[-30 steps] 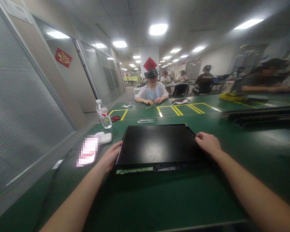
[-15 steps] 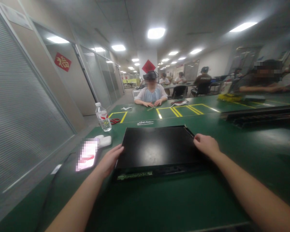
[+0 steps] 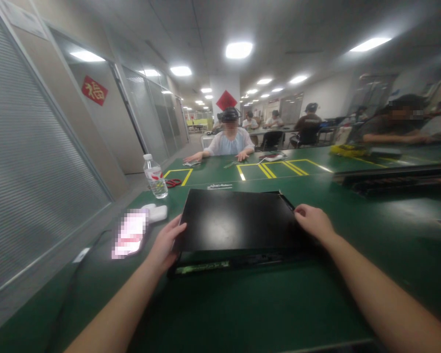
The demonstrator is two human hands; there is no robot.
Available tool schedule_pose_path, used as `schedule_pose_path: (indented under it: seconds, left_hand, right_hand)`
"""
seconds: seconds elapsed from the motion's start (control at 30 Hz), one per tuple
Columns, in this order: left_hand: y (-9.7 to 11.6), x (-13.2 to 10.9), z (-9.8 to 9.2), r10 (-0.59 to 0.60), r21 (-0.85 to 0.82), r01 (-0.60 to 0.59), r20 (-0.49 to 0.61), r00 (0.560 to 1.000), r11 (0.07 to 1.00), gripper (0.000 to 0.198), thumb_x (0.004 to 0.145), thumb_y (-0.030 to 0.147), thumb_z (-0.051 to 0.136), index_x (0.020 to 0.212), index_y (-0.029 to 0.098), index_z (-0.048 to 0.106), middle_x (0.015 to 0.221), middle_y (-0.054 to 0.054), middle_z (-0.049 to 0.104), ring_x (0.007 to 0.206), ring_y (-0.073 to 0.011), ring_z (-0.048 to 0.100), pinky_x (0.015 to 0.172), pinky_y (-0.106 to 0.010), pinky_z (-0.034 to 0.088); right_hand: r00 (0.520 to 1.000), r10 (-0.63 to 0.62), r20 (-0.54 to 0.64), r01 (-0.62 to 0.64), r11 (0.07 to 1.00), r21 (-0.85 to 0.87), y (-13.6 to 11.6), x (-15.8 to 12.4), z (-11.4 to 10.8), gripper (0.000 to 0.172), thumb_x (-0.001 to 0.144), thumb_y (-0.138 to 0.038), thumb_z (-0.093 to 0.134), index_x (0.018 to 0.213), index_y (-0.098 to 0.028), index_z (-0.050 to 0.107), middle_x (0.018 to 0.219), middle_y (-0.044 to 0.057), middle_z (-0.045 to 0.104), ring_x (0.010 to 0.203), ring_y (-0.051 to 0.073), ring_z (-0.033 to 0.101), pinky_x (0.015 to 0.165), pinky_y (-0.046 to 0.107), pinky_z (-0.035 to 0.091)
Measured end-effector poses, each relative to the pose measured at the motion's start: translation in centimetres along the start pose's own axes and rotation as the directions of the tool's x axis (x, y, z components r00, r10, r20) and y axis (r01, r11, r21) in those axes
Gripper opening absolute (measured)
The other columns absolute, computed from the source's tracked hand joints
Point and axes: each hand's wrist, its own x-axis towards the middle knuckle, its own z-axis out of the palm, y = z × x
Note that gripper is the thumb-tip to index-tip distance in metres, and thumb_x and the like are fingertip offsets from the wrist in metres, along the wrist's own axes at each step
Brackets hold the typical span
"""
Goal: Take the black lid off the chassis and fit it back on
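Observation:
A flat, glossy black screen panel (image 3: pixel 235 220) lies over a thin black frame (image 3: pixel 250 260) on the green table. My left hand (image 3: pixel 167 242) grips the panel's left edge, fingers on top and the rest of the grip hidden beneath. On that side the panel is raised and tilted, apart from the frame below. A narrow green circuit board (image 3: pixel 202 267) shows along the frame's front left. My right hand (image 3: pixel 314 223) is closed at the right edge, where panel and frame meet; its fingertips are partly hidden.
Left of the panel are a lit phone (image 3: pixel 130 233), a white case-like object (image 3: pixel 157 213), a water bottle (image 3: pixel 156 177) and red-handled scissors (image 3: pixel 174 183). Small white pieces (image 3: pixel 219 186) lie behind it. A person (image 3: pixel 230 137) sits opposite. Long black parts (image 3: pixel 393 179) lie at right.
The panel's left side has risen and shifted slightly left with my left hand, widening the gap above the frame. My right hand has stayed put. The person opposite has reached one hand sideways.

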Motion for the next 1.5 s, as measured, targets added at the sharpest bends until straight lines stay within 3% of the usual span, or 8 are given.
schedule_pose_path:
  seconds: [0.3,0.5,0.63,0.77,0.87,1.17,1.37,1.5]
  left_hand:
    - [0.1,-0.3,0.2,0.062,-0.073,-0.066,-0.060,0.996,0.995,0.065,0.069,0.012,0.070,0.134,0.017,0.063,0.104,-0.009,0.079,0.093,-0.0279,0.075,0.076,-0.035,0.061]
    - [0.7,-0.2,0.1,0.079,-0.087,-0.089,-0.121,0.990,0.992,0.055,0.070,0.011,0.067,0.125,0.016,0.068,0.098,-0.009,0.079,0.091,-0.0279,0.075,0.076,-0.035,0.062]
    - [1.2,0.0,-0.3,0.086,-0.093,-0.102,-0.170,0.982,0.990,0.053,0.071,0.010,0.065,0.123,0.014,0.069,0.093,-0.007,0.079,0.085,-0.0254,0.075,0.075,-0.033,0.062]
    - [1.4,0.1,-0.3,0.083,-0.120,-0.102,-0.161,0.983,0.987,0.050,0.072,0.010,0.062,0.122,0.014,0.069,0.085,-0.005,0.079,0.072,-0.0214,0.074,0.067,-0.030,0.061]
    - [1.2,0.2,-0.4,0.064,-0.142,-0.089,-0.175,0.983,0.986,0.048,0.073,0.008,0.061,0.121,0.014,0.069,0.080,-0.004,0.077,0.065,-0.0188,0.072,0.060,-0.026,0.059]
    - [1.1,0.3,-0.9,-0.016,-0.168,-0.011,-0.159,0.987,0.986,0.038,0.077,0.008,0.062,0.114,0.014,0.071,0.081,-0.004,0.076,0.060,-0.0149,0.069,0.060,-0.024,0.057]
    - [0.8,1.0,-1.2,-0.012,-0.016,0.011,-0.093,0.996,1.000,0.026,0.083,0.022,0.067,0.107,0.013,0.073,0.095,-0.010,0.077,0.074,-0.0185,0.072,0.060,-0.024,0.055]
    - [0.3,1.8,-2.1,0.116,0.164,-0.084,-0.198,0.973,0.983,0.022,0.082,0.019,0.069,0.103,0.014,0.070,0.094,-0.012,0.077,0.069,-0.0148,0.070,0.061,-0.022,0.054]
  right_hand:
    - [0.992,0.120,-0.049,-0.100,0.947,0.307,1.3,0.9,0.6,0.025,0.080,-0.028,0.059,0.100,-0.020,0.071,0.099,0.007,0.075,0.092,0.021,0.068,0.081,0.030,0.048]
    - [0.986,0.158,0.046,-0.156,0.812,0.562,1.8,1.7,1.1,0.041,0.079,-0.030,0.063,0.118,-0.016,0.064,0.107,0.010,0.074,0.100,0.023,0.068,0.091,0.034,0.048]
    - [0.971,0.197,0.137,-0.235,0.661,0.713,1.1,1.3,0.3,0.047,0.077,-0.031,0.064,0.122,-0.015,0.064,0.100,0.011,0.075,0.090,0.023,0.069,0.079,0.033,0.052]
    - [0.911,-0.082,0.404,-0.319,0.481,0.816,0.0,-0.1,-1.8,0.050,0.089,-0.047,0.041,0.115,-0.014,0.068,0.092,0.012,0.075,0.084,0.027,0.071,0.075,0.038,0.054]
    - [0.879,-0.167,0.447,-0.335,0.451,0.827,-0.6,-1.0,-3.2,0.059,0.092,-0.052,0.028,0.112,-0.016,0.070,0.089,0.011,0.075,0.083,0.028,0.071,0.077,0.043,0.055]
    - [0.808,0.131,0.575,-0.588,0.243,0.771,-0.7,-1.2,-4.1,0.025,0.082,-0.040,0.054,0.075,-0.019,0.065,0.070,0.009,0.070,0.066,0.024,0.068,0.071,0.038,0.057]
    - [0.850,0.242,0.468,-0.523,0.280,0.805,-0.8,-1.3,-4.8,0.023,0.081,-0.036,0.051,0.067,-0.021,0.061,0.066,0.008,0.067,0.066,0.025,0.067,0.069,0.038,0.057]
    - [0.846,0.301,0.440,-0.511,0.224,0.830,0.1,-0.9,-4.8,0.019,0.079,-0.033,0.055,0.066,-0.020,0.059,0.062,0.008,0.064,0.063,0.024,0.064,0.064,0.037,0.056]
